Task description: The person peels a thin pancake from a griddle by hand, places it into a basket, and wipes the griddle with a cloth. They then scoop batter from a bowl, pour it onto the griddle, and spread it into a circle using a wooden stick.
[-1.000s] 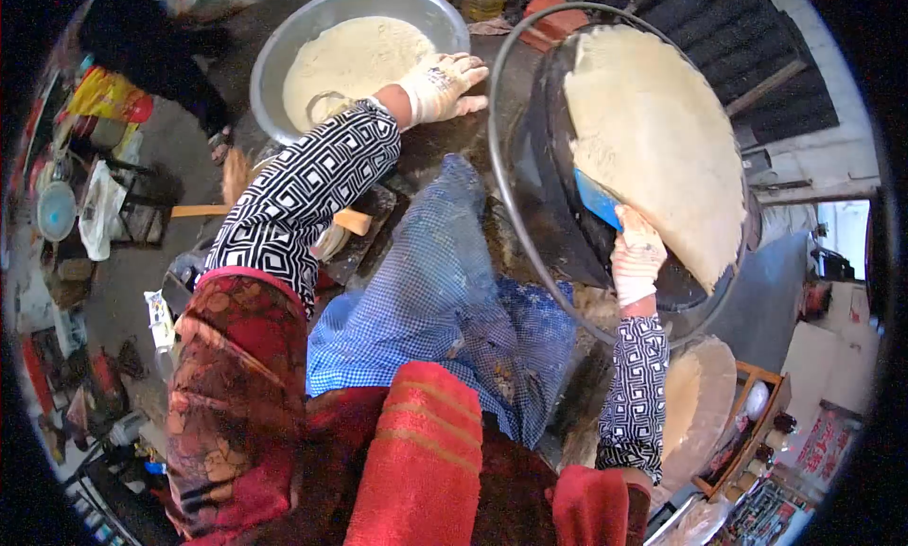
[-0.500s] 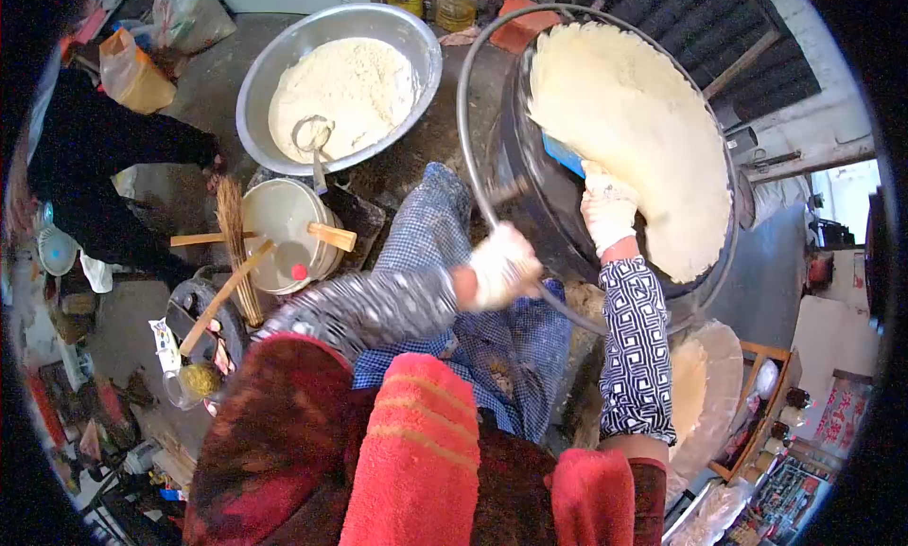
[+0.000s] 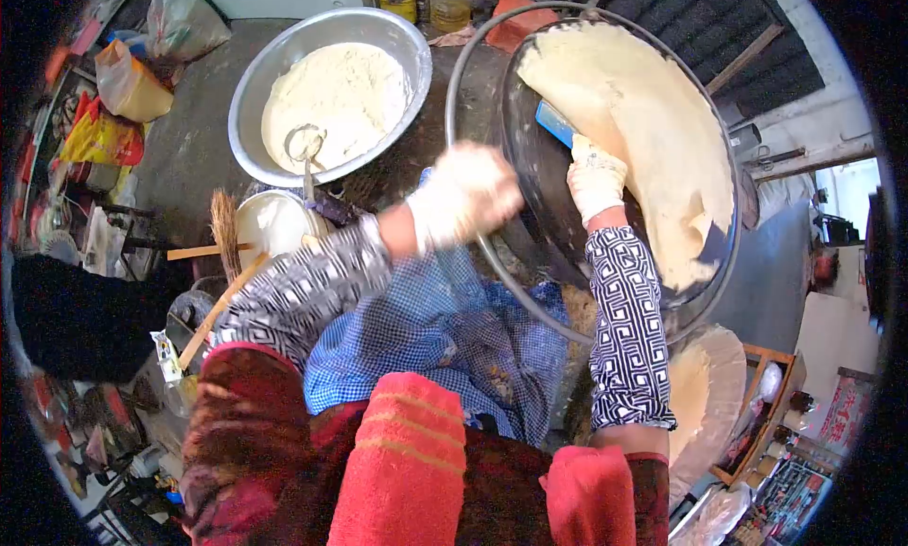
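Note:
My right hand [image 3: 597, 178], in a white glove, grips a blue scraper [image 3: 555, 123] at the inner edge of the pale batter sheet [image 3: 653, 120]. The sheet covers the far and right parts of a round dark griddle [image 3: 544, 191]. Its lower right end looks curled and ragged. A metal ring [image 3: 455, 78] runs around the griddle. My left hand [image 3: 468, 194], also gloved and blurred by motion, is closed over the ring's left side. The glove hides the ring there.
A large metal basin [image 3: 248, 82] of pale batter, with a ladle [image 3: 305, 144] in it, stands left of the griddle. Nearer are a white bucket [image 3: 274, 220] and a straw brush [image 3: 224, 224]. A stack of pale round sheets [image 3: 700, 395] lies lower right. A person's dark sleeve [image 3: 90, 314] shows at left.
My left hand has moved up and left along the ring. The scraper has shifted slightly left and up, more dark griddle shows, and the sheet's lower end has curled. The other person has moved lower in view.

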Tool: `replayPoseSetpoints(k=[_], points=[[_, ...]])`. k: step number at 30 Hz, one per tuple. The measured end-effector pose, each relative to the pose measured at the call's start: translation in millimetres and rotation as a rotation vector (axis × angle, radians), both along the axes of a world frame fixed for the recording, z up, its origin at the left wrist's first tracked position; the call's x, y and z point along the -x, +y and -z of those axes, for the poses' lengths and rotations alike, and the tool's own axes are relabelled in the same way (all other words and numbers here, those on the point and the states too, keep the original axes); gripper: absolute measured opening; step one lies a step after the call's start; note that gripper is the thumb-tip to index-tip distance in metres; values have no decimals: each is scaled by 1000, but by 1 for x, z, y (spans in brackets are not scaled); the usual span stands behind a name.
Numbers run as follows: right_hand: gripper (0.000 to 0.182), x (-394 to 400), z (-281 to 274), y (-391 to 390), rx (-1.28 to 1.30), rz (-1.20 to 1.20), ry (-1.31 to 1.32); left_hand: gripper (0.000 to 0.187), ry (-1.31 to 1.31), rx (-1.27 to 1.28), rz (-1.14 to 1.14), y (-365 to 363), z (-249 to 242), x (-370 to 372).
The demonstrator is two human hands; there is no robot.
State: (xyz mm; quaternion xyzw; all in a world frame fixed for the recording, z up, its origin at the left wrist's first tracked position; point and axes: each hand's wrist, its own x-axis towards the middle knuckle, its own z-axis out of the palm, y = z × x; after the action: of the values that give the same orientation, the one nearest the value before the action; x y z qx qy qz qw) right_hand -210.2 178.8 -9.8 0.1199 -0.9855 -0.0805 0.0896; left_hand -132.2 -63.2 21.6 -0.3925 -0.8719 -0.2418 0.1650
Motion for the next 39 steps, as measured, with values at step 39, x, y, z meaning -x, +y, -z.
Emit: replayPoseSetpoints(k=[39], points=[[21, 5, -8, 21, 68, 213, 3, 25, -632, -271, 252, 77, 122, -201]])
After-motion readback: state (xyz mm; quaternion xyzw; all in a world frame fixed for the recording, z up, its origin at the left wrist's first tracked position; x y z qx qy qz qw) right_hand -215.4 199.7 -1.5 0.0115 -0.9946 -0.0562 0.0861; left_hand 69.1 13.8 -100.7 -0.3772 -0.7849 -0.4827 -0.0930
